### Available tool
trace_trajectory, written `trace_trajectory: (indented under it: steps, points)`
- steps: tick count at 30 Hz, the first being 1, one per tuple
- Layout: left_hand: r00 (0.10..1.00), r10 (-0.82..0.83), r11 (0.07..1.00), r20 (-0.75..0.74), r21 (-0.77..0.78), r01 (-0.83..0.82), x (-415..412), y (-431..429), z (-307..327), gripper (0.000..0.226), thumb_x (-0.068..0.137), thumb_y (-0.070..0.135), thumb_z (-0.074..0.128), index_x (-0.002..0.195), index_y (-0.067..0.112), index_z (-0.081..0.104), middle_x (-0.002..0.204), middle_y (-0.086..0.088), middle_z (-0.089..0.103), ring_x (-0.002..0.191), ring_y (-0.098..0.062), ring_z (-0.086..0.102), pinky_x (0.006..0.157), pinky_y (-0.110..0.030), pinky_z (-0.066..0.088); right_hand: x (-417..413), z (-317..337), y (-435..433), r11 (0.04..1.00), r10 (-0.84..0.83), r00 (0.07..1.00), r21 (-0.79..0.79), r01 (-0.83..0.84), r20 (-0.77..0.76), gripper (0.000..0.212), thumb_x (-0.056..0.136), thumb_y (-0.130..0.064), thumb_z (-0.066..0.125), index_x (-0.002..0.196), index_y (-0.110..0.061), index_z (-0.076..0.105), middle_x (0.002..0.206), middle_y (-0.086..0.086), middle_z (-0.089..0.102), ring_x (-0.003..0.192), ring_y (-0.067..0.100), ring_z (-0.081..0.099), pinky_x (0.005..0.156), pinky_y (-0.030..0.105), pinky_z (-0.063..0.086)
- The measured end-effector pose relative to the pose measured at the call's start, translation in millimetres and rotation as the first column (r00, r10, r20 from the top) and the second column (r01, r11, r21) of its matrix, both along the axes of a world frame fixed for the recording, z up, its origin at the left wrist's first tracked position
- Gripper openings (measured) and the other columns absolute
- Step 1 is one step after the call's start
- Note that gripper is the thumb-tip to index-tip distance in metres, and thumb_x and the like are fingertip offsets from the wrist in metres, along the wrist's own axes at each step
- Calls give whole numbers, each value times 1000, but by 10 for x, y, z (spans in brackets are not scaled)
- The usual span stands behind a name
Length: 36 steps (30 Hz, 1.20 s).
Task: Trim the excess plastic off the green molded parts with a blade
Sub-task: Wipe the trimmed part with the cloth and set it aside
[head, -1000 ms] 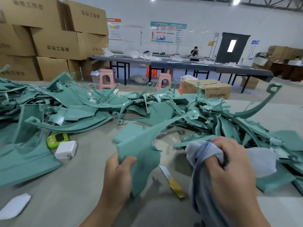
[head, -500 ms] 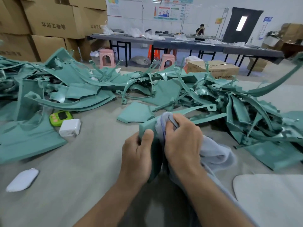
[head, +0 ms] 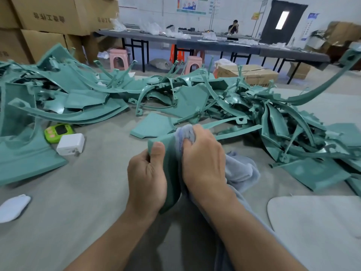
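My left hand (head: pixel 147 178) grips a green molded part (head: pixel 171 171) by its near end, thumb on its upper face; the part's long thin arm (head: pixel 240 129) reaches away to the right. My right hand (head: pixel 203 161) clutches a bunched blue-grey cloth (head: pixel 240 171) and presses it against the part's right side. A big heap of green molded parts (head: pixel 195 98) sprawls across the far half of the table. The blade is hidden, out of sight under my hands.
A green timer (head: pixel 58 132) and a white charger block (head: pixel 71 143) lie left of my hands. A white pad (head: pixel 13 208) lies at the near left, a pale sheet (head: pixel 316 214) at the near right. Cardboard boxes (head: pixel 58 16), stools and long tables stand behind.
My right hand has brought the cloth in from the right onto the part that my left hand holds. The part has tipped down toward the table, and the blade is now covered.
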<state>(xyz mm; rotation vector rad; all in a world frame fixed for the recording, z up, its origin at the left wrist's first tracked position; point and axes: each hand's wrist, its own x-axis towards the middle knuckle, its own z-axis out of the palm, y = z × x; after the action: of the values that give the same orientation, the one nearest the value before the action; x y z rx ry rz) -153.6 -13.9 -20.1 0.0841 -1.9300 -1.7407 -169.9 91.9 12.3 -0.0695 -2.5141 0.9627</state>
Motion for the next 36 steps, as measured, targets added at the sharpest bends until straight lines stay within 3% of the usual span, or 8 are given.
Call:
trace_trajectory:
  steps: [3,7,12,16,22,26,31,36]
  points:
    - [1000,20,1000,-4,1,-20,15,-26,9,59,101,43,47,57,5,39,49,6,39,47,-8,34,44,-25,30,146,21,-93,986,152,986,-54,-156,-74,30,97,-23,49,76,-45,46,76,-12,51,73,6,50,60,36,38]
    - [998,18,999,61,48,-21,-18,-33,16,58,106,34,47,51,16,42,46,8,40,44,-6,36,42,-21,32,263,-6,-106,948,317,936,77,-309,-154,30,97,-24,53,76,-36,36,73,-11,50,69,9,50,61,38,44]
    - [999,25,995,-39,-94,-29,77,-34,48,54,99,44,46,54,19,29,46,8,30,44,-8,28,40,-18,20,-119,70,36,1000,8,996,13,-7,-87,31,99,-25,43,69,-25,34,68,-6,47,61,12,42,54,35,30]
    - [996,7,987,-90,-160,-21,110,-21,65,52,97,47,46,55,22,26,48,8,28,45,-10,26,42,-18,18,-345,111,120,971,-168,985,164,172,-39,20,98,-31,43,80,-24,42,65,-8,43,55,10,35,49,27,21]
    - [990,-35,974,-137,-228,3,184,-17,51,41,95,55,42,59,36,45,48,11,35,45,-8,29,42,-13,20,-655,292,601,941,-337,936,40,335,96,16,100,-31,48,96,-16,55,80,0,53,81,28,52,73,36,37]
    - [990,-14,977,-143,-210,-17,152,14,57,43,95,56,41,58,34,47,47,13,37,45,-7,32,43,-12,22,-680,331,768,904,-427,898,50,424,107,16,101,-30,49,96,-15,53,74,-3,46,76,27,49,70,36,35]
    - [993,2,980,-115,-199,-25,112,19,48,44,94,54,42,56,32,43,47,10,35,45,-8,29,42,-14,21,-394,194,364,995,-75,997,-61,75,11,28,97,-20,56,70,-22,50,64,-7,56,56,7,49,50,19,36]
    - [997,67,996,-36,-58,-69,34,-60,47,54,91,60,40,54,21,34,49,8,30,50,-9,26,46,-28,24,-17,128,36,977,213,975,-16,-215,-57,27,93,-31,62,69,-27,50,62,-10,54,59,4,48,56,27,34]
